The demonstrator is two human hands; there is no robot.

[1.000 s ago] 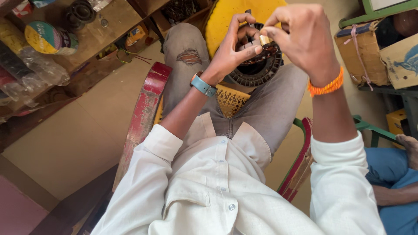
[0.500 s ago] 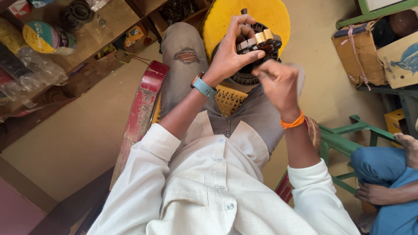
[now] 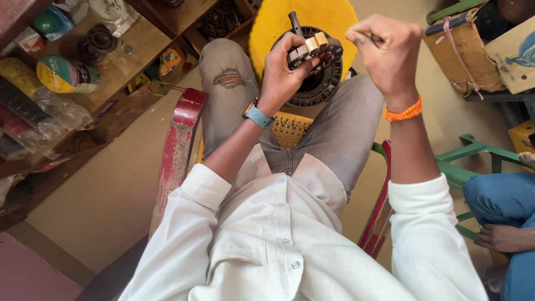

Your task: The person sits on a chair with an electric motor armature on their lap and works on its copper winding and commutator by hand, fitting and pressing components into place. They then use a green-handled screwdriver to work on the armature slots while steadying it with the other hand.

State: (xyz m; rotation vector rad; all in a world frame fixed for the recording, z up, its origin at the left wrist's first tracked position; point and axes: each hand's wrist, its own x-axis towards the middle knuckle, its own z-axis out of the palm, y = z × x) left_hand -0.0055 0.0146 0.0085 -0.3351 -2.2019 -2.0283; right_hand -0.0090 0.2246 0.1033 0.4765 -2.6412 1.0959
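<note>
I sit on a chair with my knees up. My left hand (image 3: 278, 72), with a blue watch on its wrist, grips a small dark wound metal part (image 3: 315, 47) with brass-coloured blocks and a short shaft sticking up. My right hand (image 3: 387, 53), with an orange band on its wrist, is raised beside the part, to its right. Its fingers are closed in a fist, pinching what looks like a thin wire (image 3: 365, 38). Below the held part a black toothed ring (image 3: 320, 95) rests between my knees against a yellow stool (image 3: 273, 22).
A wooden shelf (image 3: 128, 50) at the left holds tape rolls, rings and plastic bags. The chair's red arm (image 3: 178, 150) runs by my left thigh. Cardboard boxes (image 3: 462, 56) stand at the top right. Another person's blue-trousered legs (image 3: 501, 200) sit by a green chair (image 3: 473, 150).
My right hand dropped toward my lap half a second ago and has risen again to the right of the part. My left hand has kept hold of the part.
</note>
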